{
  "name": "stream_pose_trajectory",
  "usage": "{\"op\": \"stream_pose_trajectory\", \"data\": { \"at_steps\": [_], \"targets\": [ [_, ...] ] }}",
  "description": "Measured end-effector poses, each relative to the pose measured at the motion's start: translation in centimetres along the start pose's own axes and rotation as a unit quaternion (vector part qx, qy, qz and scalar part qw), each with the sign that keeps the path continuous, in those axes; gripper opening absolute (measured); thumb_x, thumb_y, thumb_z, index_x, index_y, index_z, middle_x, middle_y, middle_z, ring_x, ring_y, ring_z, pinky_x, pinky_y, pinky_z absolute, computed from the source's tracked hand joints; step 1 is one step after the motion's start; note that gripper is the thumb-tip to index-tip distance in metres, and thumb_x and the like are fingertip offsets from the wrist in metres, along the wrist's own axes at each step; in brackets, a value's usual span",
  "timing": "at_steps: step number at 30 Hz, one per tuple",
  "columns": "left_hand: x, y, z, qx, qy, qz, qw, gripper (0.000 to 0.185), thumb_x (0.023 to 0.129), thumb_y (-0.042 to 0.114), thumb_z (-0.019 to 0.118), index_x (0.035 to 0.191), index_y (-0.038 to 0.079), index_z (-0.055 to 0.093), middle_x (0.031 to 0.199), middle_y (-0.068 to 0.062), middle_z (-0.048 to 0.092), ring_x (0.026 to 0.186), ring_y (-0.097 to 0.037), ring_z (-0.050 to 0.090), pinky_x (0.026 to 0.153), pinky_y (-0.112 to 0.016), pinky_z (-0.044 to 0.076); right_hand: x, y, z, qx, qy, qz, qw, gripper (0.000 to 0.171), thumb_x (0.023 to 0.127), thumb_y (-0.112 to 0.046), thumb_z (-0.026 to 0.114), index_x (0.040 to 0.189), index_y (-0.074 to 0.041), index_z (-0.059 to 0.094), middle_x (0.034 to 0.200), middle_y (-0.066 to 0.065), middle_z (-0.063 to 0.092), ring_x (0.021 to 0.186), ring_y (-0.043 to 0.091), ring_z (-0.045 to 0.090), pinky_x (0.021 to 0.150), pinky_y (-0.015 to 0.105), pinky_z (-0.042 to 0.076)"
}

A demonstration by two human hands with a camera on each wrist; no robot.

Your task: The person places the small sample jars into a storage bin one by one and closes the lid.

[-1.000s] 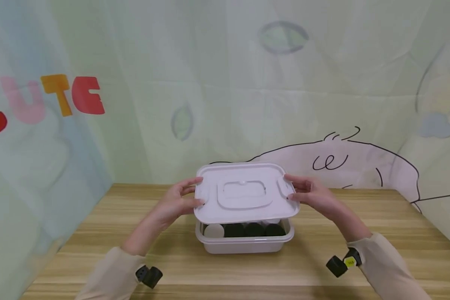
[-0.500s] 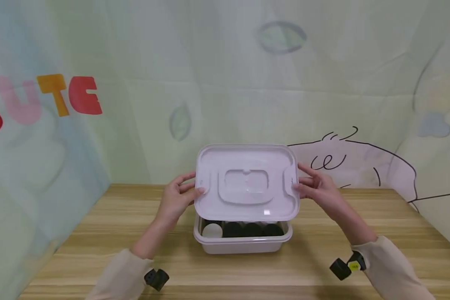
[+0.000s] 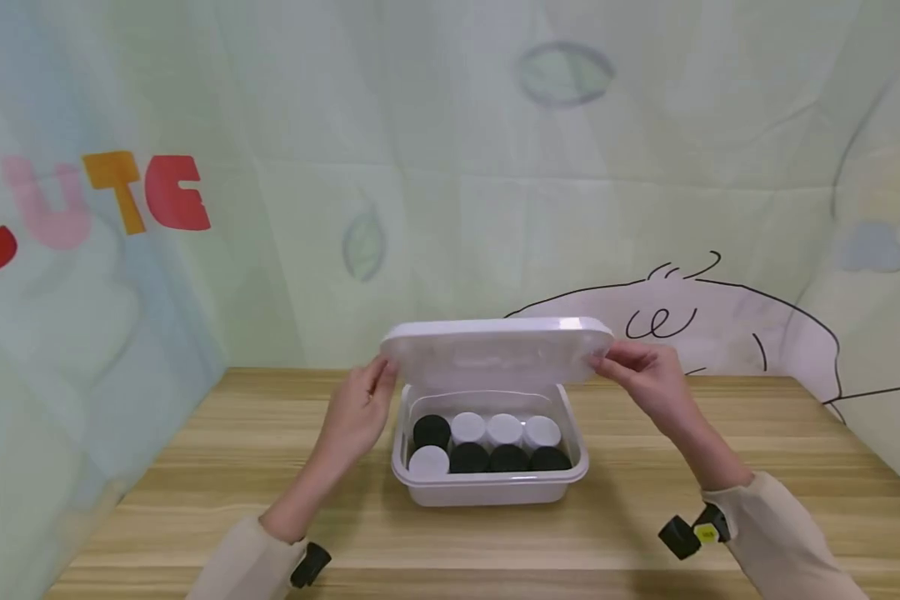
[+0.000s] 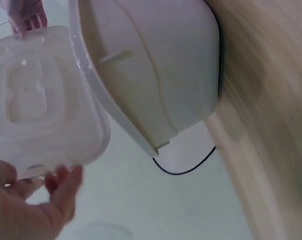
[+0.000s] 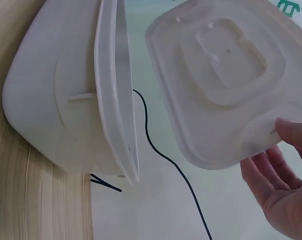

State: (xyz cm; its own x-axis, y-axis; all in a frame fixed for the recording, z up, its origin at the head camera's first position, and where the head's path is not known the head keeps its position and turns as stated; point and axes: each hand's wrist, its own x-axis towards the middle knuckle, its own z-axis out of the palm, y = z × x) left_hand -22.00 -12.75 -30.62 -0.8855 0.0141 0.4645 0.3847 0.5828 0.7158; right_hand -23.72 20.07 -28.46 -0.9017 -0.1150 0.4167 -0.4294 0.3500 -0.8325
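Two hands hold a white lid [image 3: 497, 352] level in the air, the left hand [image 3: 356, 410] gripping its left edge and the right hand [image 3: 641, 379] pinching its right edge. Directly below and between the hands, an open white container [image 3: 489, 487] rests on the wooden table [image 3: 195, 467], holding eight round jars [image 3: 487, 444], four black-capped and four white-capped.

Wooden table [image 3: 645, 517], plastic box [image 3: 487, 487] resting on it
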Motion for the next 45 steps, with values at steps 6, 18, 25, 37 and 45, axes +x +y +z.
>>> {"op": "stream_pose_trajectory", "data": {
  "at_steps": [6, 18, 25, 37, 45],
  "targets": [
    [-0.3, 0.6, -0.8, -0.303, -0.042, -0.111, 0.9455, 0.040, 0.098, 0.010, 0.023, 0.121, -0.008, 0.049, 0.107, -0.013, 0.053, 0.092, -0.017, 0.053, 0.084, -0.036, 0.048, -0.1, 0.2, 0.2, 0.047, 0.012, -0.038, 0.998, 0.020, 0.081, -0.002, 0.066, 0.099, 0.007, 0.067, 0.088, -0.013, 0.060, 0.087, 0.005, 0.054, 0.074, 0.018, 0.049],
    [-0.1, -0.5, -1.7, -0.301, -0.079, -0.184, 0.9322, 0.038, 0.095, 0.019, 0.048, 0.126, -0.003, 0.049, 0.123, -0.012, 0.051, 0.088, -0.010, 0.057, 0.074, -0.024, 0.050, -0.6, 0.7, 0.3, -0.026, -0.022, -0.009, 0.999, 0.024, 0.087, 0.000, 0.057, 0.109, 0.006, 0.063, 0.112, 0.022, 0.060, 0.090, -0.003, 0.058, 0.072, 0.017, 0.048],
    [-0.2, -2.1, -1.2, -0.237, -0.105, -0.180, 0.9488, 0.036, 0.090, 0.017, 0.056, 0.124, 0.003, 0.052, 0.100, -0.009, 0.051, 0.079, -0.013, 0.055, 0.067, -0.028, 0.052, -1.0, 1.3, 1.1, -0.047, -0.049, 0.052, 0.996, 0.032, 0.091, -0.020, 0.056, 0.115, 0.001, 0.061, 0.115, 0.016, 0.060, 0.101, 0.012, 0.058, 0.076, 0.019, 0.046],
    [0.0, -2.7, -0.2, -0.118, -0.100, -0.156, 0.9757, 0.039, 0.081, 0.016, 0.069, 0.118, 0.005, 0.059, 0.100, -0.017, 0.055, 0.061, -0.013, 0.057, 0.059, -0.032, 0.053, -1.1, 2.4, 1.9, -0.100, -0.079, 0.056, 0.990, 0.036, 0.089, -0.025, 0.060, 0.117, -0.004, 0.060, 0.107, 0.014, 0.062, 0.093, 0.023, 0.054, 0.071, 0.029, 0.046],
    [-0.3, -3.1, 0.4, -0.093, -0.091, -0.154, 0.9794, 0.036, 0.080, 0.014, 0.070, 0.113, 0.003, 0.063, 0.109, -0.019, 0.061, 0.060, -0.012, 0.060, 0.060, -0.034, 0.054, -1.0, 2.9, 2.2, -0.124, -0.098, 0.045, 0.986, 0.033, 0.089, -0.022, 0.060, 0.115, -0.003, 0.061, 0.105, 0.013, 0.063, 0.091, 0.023, 0.054, 0.071, 0.030, 0.046]
  ]
}}
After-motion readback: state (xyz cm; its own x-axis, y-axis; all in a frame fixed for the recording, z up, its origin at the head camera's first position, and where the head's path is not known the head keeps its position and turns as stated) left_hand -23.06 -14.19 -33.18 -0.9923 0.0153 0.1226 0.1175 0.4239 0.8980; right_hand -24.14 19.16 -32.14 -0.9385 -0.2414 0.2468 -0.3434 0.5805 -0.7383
